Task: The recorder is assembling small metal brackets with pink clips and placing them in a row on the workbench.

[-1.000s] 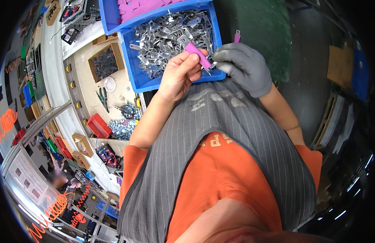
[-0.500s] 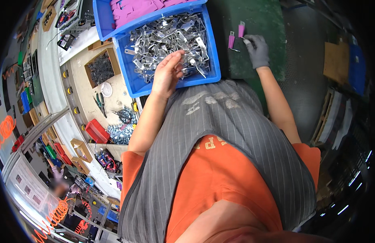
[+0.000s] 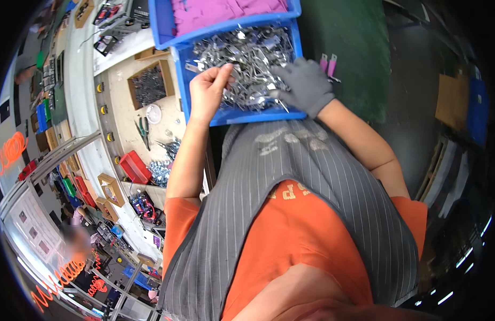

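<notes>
A blue bin (image 3: pixel 184 88) full of small bent metal tabs (image 3: pixel 247 56) stands in front of me. My left hand (image 3: pixel 206 96), bare, is over the bin's left part with thumb and fingers pinched together; whatever they hold, if anything, is hidden. My right hand (image 3: pixel 306 86), in a grey glove, reaches over the bin's right edge, its fingers spread over the metal tabs with no piece visibly gripped. Just right of the glove, two metal tabs with purple sleeves (image 3: pixel 331 65) lie on the green surface (image 3: pixel 360 64). Part of a small metal piece shows below them.
Behind the metal tabs, a second blue bin (image 3: pixel 161 24) holds purple pieces (image 3: pixel 221 16). On the bench to the left are green-handled pliers (image 3: pixel 143 132), a red tray (image 3: pixel 135 167), a cardboard box (image 3: pixel 132 95) of dark parts and a white lid (image 3: pixel 154 113). Another person (image 3: pixel 79 238) is far left.
My right hand has moved left from the purple-sleeved tabs to the metal tabs in the bin. My left hand has shifted slightly left, and the whole view has shifted.
</notes>
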{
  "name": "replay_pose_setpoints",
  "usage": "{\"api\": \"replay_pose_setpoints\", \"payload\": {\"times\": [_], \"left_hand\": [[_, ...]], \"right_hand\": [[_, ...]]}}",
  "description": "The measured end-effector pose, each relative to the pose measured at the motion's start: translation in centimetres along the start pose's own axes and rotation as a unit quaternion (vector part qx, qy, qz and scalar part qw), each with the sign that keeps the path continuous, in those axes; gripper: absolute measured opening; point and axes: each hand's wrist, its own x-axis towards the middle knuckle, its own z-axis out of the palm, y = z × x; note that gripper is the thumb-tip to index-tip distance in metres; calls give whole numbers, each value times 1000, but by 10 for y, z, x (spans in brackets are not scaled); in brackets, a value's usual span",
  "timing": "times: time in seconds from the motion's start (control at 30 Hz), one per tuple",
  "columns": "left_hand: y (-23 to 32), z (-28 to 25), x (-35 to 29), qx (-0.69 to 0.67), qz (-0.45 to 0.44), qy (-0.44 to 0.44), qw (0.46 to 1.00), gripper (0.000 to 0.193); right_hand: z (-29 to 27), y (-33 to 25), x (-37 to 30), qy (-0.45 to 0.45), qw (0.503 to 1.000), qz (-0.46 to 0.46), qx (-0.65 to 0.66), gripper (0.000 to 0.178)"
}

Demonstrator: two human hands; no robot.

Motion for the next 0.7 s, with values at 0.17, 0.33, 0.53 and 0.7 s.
{"api": "replay_pose_setpoints", "payload": {"times": [0.17,0.33,0.53,0.7], "left_hand": [[54,-14,51,299,266,83,913,14],[46,-57,149,530,258,129,797,17],[26,-49,223,489,306,53,815,57],[37,-22,230,452,174,-1,875,92]], "right_hand": [[19,-24,23,-221,972,62,-51,29],[29,-7,5,-83,983,35,161,24],[5,-4,10,-41,923,56,378,27],[9,-1,9,-28,921,36,387,26]]}}
